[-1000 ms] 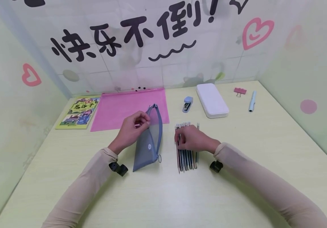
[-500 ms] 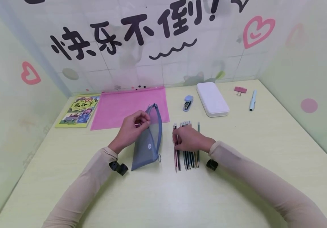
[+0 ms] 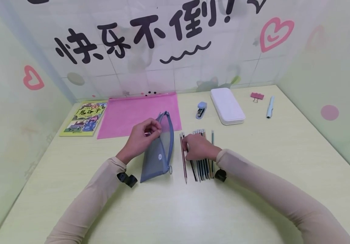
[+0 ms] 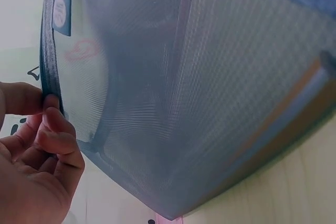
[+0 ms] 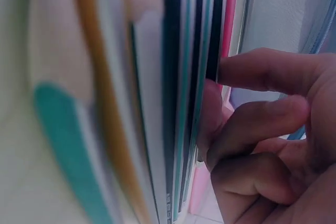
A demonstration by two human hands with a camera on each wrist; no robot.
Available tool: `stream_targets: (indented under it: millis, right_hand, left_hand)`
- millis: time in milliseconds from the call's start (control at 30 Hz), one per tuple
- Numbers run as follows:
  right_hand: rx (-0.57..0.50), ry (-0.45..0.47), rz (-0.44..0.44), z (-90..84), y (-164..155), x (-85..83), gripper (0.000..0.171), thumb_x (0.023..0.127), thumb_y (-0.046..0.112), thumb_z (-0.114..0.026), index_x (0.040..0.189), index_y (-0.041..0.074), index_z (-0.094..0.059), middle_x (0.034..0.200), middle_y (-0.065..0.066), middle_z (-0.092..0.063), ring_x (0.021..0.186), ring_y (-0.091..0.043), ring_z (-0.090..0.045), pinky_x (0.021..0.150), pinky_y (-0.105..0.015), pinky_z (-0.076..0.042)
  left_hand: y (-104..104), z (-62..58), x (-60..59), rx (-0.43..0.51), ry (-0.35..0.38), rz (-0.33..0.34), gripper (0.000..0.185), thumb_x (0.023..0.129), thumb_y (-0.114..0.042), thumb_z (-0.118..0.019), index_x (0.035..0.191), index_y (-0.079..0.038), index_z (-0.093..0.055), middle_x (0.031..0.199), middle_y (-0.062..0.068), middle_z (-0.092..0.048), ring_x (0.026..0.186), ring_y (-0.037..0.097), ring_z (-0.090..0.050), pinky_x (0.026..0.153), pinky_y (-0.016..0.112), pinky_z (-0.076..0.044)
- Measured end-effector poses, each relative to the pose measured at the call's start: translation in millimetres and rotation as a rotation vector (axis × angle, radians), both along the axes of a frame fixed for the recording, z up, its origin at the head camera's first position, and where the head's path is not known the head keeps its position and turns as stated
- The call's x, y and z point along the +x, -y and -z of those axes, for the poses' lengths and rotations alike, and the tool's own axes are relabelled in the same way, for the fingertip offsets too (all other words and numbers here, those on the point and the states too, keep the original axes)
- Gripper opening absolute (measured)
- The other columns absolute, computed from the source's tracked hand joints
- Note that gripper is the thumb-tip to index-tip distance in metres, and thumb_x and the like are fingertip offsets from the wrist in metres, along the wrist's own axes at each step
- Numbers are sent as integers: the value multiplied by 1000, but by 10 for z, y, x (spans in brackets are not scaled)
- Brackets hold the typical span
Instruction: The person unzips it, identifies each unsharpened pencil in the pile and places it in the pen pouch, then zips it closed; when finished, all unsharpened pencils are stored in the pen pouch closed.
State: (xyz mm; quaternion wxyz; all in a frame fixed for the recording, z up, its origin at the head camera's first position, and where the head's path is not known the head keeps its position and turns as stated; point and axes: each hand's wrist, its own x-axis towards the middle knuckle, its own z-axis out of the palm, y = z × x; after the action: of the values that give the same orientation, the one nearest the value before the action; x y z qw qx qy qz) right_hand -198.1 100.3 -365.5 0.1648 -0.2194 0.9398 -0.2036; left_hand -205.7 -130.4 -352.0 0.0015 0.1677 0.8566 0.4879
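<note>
Since a second ago the right hand [image 3: 197, 146] has slid left, drawing a red pencil [image 3: 183, 159] away from the pencil row [image 3: 203, 166] — its curled fingers [image 5: 252, 129] press on it, the row just beyond them. Left hand [image 3: 139, 139] pinches the upright pouch [image 3: 158, 154] by its rim — thumb and fingertips [image 4: 55, 124] closed on the edge.

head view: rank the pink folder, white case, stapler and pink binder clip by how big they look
Largest to smallest as they look in the head view:
1. pink folder
2. white case
3. stapler
4. pink binder clip
The stapler looks only slightly bigger than the clip, and the clip lies a little farther back, so that last pair is unsure.
</note>
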Motion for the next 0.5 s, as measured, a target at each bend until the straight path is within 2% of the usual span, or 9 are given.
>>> stream_targets:
  millis: [100,233,400,500]
  right_hand:
    - [-24,18,26,-20,-38,-5,19,72,3,-71,89,10,-68,66,2,-51,55,-11,-45,57,-25,-41]
    - [-97,20,55,-56,-110,-19,21,73,6,-71,94,9,-68,70,-1,-58,56,-10,-49,57,-24,-42]
    - [-253,13,77,-176,-119,-42,25,78,9,-71,103,8,-67,68,-2,-69,59,-9,-58,56,-24,-44]
    - [-369,30,101,-265,-60,-62,28,81,9,-70,108,8,-66,70,-4,-70,59,-11,-57,55,-25,-42]
  left_hand:
    - [-5,-14,-6,4,-7,1,14,97,-8,-62,109,-1,-63,93,9,-63,84,20,-57,75,22,-50]
    - [-19,-14,-16,5,-9,6,13,96,-8,-62,108,-3,-63,93,9,-63,85,20,-57,75,23,-50]
    - [-35,-12,-1,-1,-1,8,14,96,-9,-63,109,-3,-64,94,9,-63,86,20,-57,77,26,-50]
    - [-33,-11,15,-7,6,0,14,97,-10,-62,109,-4,-64,95,8,-63,86,20,-57,78,27,-50]
